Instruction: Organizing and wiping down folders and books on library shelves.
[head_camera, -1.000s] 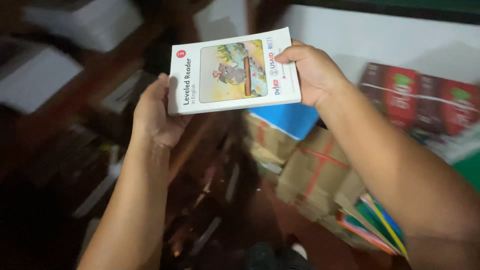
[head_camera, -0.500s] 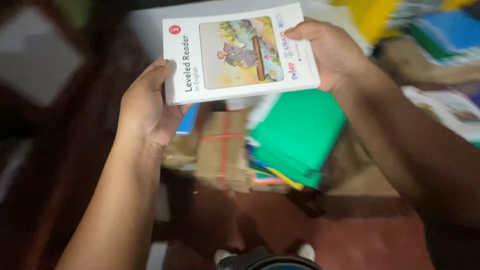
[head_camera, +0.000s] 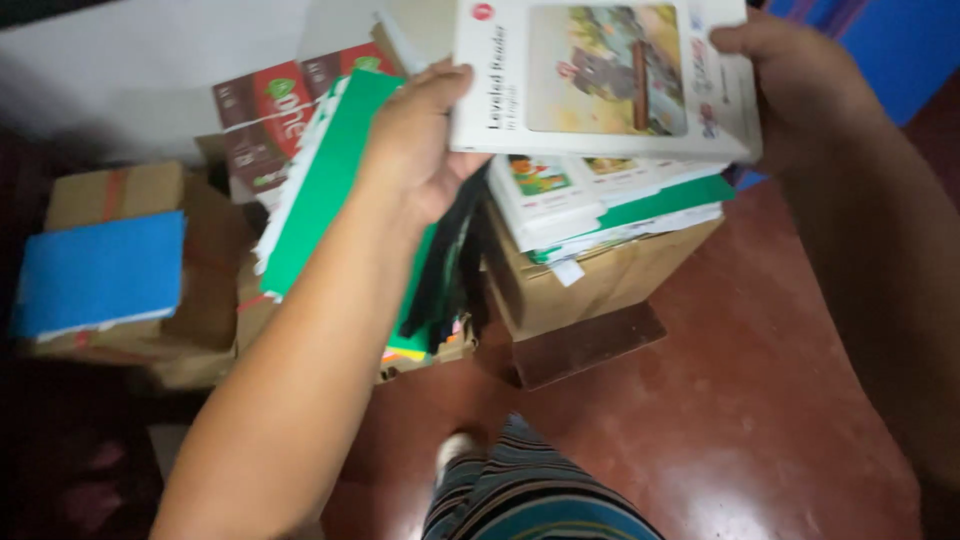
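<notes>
I hold a white booklet (head_camera: 600, 75) with a colourful picture on its cover, up near the top of the view. My left hand (head_camera: 420, 140) grips its left edge and my right hand (head_camera: 785, 85) grips its right edge. Directly below the booklet a stack of similar white booklets and green-covered books (head_camera: 610, 200) lies on a brown cardboard box (head_camera: 590, 280).
A leaning pile of green books (head_camera: 320, 180) stands left of the box. A blue book (head_camera: 100, 270) lies on cardboard boxes at far left. Dark red cartons (head_camera: 270, 105) sit behind, against a white wall. The floor (head_camera: 740, 420) is glossy red-brown. My striped trouser leg (head_camera: 520, 490) shows at the bottom.
The view has swung right across the room. Both hands have carried the booklet along and now hold it above the stack on the cardboard box.
</notes>
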